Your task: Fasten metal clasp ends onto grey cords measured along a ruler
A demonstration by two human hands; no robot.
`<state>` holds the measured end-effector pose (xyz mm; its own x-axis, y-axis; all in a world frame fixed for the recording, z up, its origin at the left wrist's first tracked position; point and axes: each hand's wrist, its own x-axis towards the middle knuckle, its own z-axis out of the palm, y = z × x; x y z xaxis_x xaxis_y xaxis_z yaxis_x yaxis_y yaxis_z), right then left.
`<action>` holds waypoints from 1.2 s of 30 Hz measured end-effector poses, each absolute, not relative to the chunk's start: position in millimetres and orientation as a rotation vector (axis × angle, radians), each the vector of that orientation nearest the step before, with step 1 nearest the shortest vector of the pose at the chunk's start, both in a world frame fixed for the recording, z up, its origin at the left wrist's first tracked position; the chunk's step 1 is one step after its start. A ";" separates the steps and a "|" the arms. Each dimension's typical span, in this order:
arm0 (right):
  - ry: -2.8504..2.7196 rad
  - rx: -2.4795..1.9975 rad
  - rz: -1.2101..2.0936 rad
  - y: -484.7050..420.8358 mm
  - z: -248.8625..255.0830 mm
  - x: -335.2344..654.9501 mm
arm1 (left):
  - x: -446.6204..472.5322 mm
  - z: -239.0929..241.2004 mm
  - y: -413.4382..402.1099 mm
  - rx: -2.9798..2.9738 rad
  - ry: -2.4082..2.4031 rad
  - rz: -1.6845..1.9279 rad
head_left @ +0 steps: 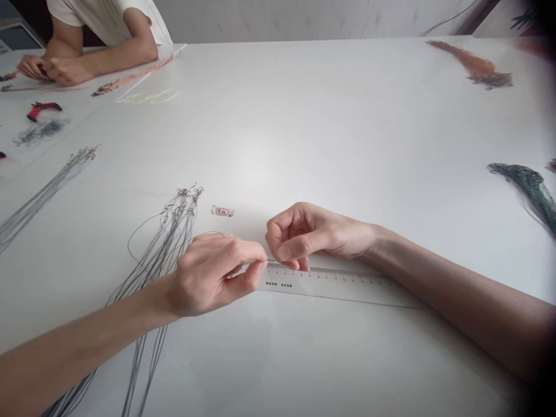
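Your left forearm [82, 330] crosses the lower part of a grey line bundle [165, 243], which runs under it, with small hooks at the far end. Your left hand [212, 275] is closed, pinching a thin line [270, 260] between finger and thumb at the end of one clear ruler [334, 285]. Your right hand [313, 234] is curled shut just above the ruler, fingertips at the same line; can't tell if it grips. One small red-and-white label [222, 212] sits beyond them on the desk [347, 127]. Also on the desk: a second grey bundle [43, 200], one dark green bundle [527, 191], one reddish-brown bundle [478, 66], one red-handled tool [43, 110], one grey tangle [41, 132], and pale yellow lines [147, 98]. Top left, a co-worker's two hands [47, 69] work at the desk edge.
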<state>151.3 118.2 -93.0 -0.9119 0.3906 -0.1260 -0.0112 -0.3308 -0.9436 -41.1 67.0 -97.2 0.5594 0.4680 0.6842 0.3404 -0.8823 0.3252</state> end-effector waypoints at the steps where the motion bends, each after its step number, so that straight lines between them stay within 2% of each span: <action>1: -1.647 -0.487 2.324 118.2 -93.2 151.2 | -41.1 -97.3 67.2 2.633 0.691 1.227; 19: -1.627 -0.472 2.296 118.2 -94.5 149.7 | -40.8 -96.3 65.5 2.684 0.818 1.243; 36: -1.624 -0.483 2.333 118.5 -93.0 150.1 | -40.4 -96.3 67.3 2.649 0.739 1.252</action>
<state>150.1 118.5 -93.0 -0.9117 0.3920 -0.1231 -0.0206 -0.3430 -0.9391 -40.4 67.3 -96.3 0.5387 0.4768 0.6945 0.3775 -0.8737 0.3070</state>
